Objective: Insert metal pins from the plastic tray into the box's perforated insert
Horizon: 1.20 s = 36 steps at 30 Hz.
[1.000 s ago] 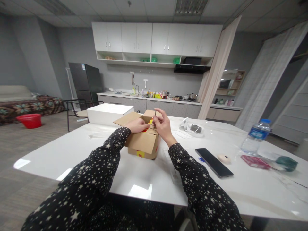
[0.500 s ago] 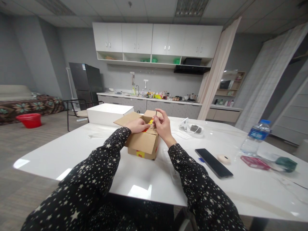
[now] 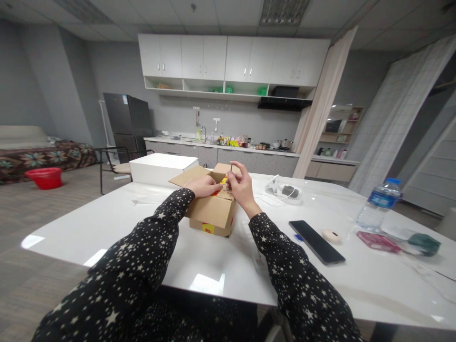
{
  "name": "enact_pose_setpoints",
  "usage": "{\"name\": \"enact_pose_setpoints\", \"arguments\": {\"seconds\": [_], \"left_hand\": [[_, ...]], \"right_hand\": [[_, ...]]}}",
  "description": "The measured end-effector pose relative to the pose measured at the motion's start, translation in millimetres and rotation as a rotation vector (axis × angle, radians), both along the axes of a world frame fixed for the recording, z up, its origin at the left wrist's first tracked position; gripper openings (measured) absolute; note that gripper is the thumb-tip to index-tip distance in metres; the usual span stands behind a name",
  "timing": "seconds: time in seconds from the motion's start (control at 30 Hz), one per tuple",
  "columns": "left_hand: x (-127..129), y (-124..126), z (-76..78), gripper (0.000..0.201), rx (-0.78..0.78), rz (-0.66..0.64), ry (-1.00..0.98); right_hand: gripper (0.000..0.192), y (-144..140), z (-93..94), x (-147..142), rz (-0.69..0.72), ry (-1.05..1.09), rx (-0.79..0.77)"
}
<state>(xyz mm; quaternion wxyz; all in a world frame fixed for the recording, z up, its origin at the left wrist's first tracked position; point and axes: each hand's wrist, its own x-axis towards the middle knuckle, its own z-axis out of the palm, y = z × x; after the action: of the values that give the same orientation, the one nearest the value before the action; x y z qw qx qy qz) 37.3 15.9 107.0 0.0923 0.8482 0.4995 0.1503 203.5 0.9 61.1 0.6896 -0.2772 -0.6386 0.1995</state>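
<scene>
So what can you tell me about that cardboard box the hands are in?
The box is small, brown corrugated cardboard with yellow and red labels on its front and side. It stands upright on the white table, its top flaps open. The left hand rests on its opening, and the right hand pinches a small thin item above it.

No legible text anywhere. The cardboard box (image 3: pixel 211 211) has a yellow sticker with red marks on its near face, and red-yellow print shows inside by the hands — too small to read. The water bottle (image 3: pixel 378 203) near the table's (image 3: pixel 107 223) right edge has a blue label with white print — blurred. The red packet (image 3: pixel 377 240) beside the bottle and the fridge (image 3: pixel 128 121) sticker are unreadable too.
</scene>
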Motion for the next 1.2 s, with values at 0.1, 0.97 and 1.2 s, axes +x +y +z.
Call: {"name": "enact_pose_setpoints", "arguments": {"seconds": [0.1,0.97,1.2], "left_hand": [[-0.4,0.2,-0.4,0.054,-0.002,0.007,-0.004],[0.2,-3.1,1.3,0.055,-0.006,0.016,-0.014],[-0.9,-0.6,-0.3,0.056,-0.006,0.01,-0.022]], "right_hand": [[0.038,-1.2,0.1,0.0,-0.006,0.025,-0.014],[0.035,-3.4,0.9,-1.9,0.044,-0.015,0.005],[0.037,-2.5,0.6,-1.9,0.036,0.022,-0.013]]}}
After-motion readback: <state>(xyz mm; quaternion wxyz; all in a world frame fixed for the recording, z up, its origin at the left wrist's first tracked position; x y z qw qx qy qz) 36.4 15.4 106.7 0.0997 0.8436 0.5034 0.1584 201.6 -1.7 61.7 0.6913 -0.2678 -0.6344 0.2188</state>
